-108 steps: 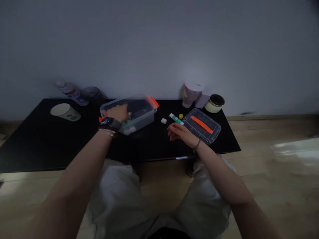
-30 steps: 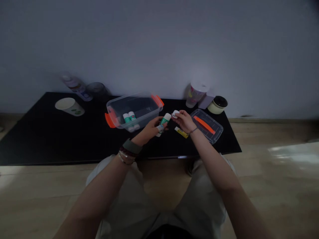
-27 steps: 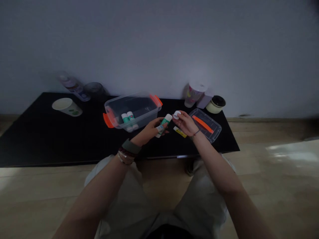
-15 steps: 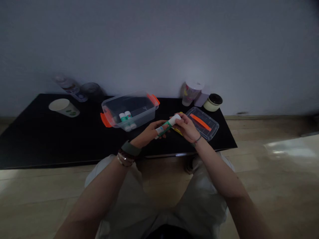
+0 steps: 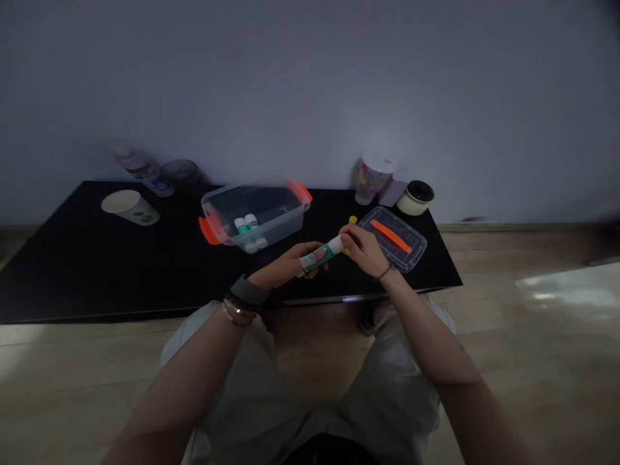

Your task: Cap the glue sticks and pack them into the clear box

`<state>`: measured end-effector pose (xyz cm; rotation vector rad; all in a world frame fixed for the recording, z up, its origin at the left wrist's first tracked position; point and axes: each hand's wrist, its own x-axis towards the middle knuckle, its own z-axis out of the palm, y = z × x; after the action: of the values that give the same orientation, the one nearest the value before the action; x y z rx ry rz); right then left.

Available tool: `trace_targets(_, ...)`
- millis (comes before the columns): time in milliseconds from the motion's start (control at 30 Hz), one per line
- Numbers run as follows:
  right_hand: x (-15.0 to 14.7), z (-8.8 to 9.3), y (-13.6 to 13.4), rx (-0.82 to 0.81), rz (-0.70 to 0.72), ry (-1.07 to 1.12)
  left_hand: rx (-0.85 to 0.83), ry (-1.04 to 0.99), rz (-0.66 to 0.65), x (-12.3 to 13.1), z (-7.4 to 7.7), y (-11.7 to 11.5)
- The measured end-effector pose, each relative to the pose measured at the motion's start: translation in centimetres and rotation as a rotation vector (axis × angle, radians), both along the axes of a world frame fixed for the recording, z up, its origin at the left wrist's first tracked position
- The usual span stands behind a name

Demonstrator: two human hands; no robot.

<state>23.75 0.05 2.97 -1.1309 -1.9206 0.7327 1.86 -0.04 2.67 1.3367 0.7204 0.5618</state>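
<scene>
Hands: the left hand (image 5: 310,263) and right hand (image 5: 362,248) are together, each closed around one end of the same object, just above the tabletop (image 5: 72,258).

Held: a glue stick (image 5: 322,255) lies level between them, its green-and-white barrel wrapped by the left fingers. The white cap (image 5: 336,244) is pinched in the right fingers (image 5: 349,234) and butts against the barrel's end.

Handling: the stick looks light and stiff, with a smooth plastic skin that may slip. The barrel seems the surest place to grip, and the cap is small enough for fingertips only.

Change: a second ago the white cap sat apart from the barrel, with a gap between the hands — now that gap has closed.

Beside the hands: a yellow stick (image 5: 352,220) lies partly hidden behind the right hand, near a clear lid (image 5: 407,248) with an orange strip.

Rest: a clear box (image 5: 254,216) with orange handles holds two more glue sticks (image 5: 247,226). Along the back stand a paper cup (image 5: 130,206), a lidded plastic cup (image 5: 372,181) and a cream pot (image 5: 415,199).
</scene>
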Motion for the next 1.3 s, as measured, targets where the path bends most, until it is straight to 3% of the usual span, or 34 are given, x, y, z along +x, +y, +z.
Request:
trace_targets(200, -1.0, 0.2, 0.0, 0.026, -0.017, -0.145, 0.197, 0.116, -0.086, 0.0, 0.5, -0.3)
trace_targets(567, -2.8, -1.5, 1.3, -0.049, -0.214, -0.307, 0.393, 0.215, 0.085, 0.0, -0.8, 0.0)
trace_targets(733, -3.2, -2.0, 1.6, -0.107, -0.296, -0.32, 0.562, 0.386, 0.168, 0.3, -0.9, 0.0)
trace_targets(867, -3.5, -2.4, 1.4, -0.226, -0.356, -0.294, 0.609, 0.512, 0.155, 0.4, -0.9, 0.3)
trace_targets(967, -3.2, -1.9, 1.0, -0.198, -0.3, -0.165, 0.539, 0.438, 0.091, 0.4, -0.4, 0.6)
trace_targets(1133, -2.2, 0.4, 0.7, 0.003, -0.087, 0.0, 0.327, 0.189, -0.026, 0.4, 0.4, 0.5)
trace_targets(1300, -2.2, 0.6, 1.2, -0.024, -0.136, -0.183, 0.507, 0.361, 0.091, 0.9, 0.1, 0.0)
